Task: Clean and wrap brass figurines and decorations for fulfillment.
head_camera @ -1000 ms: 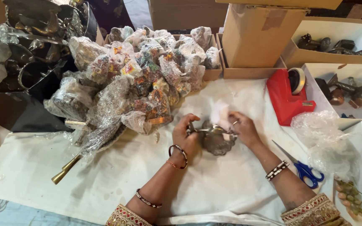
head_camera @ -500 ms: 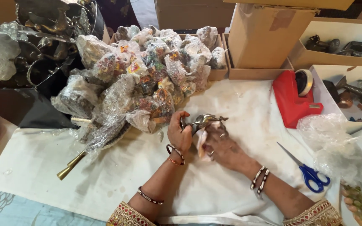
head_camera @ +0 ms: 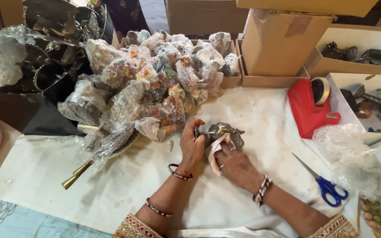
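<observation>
1. A stained white cloth [head_camera: 111, 185] covers the desk [head_camera: 5, 220].
2. The left hand [head_camera: 191, 145] grips a small metal figurine [head_camera: 225, 131] at mid-desk; the right hand [head_camera: 233, 164] presses a rag [head_camera: 214, 150] against it.
3. Wrapped bundles [head_camera: 155, 83], cardboard boxes [head_camera: 274, 44], a red tape dispenser [head_camera: 309, 108] and blue scissors [head_camera: 327, 187] surround them.

You get bright, even light from overhead; shadows under your hands [head_camera: 217, 154] stay soft. The plastic-wrapped bundles [head_camera: 155, 83] glint with small glare. Focus is sharp at centre; edges bow slightly outward.
</observation>
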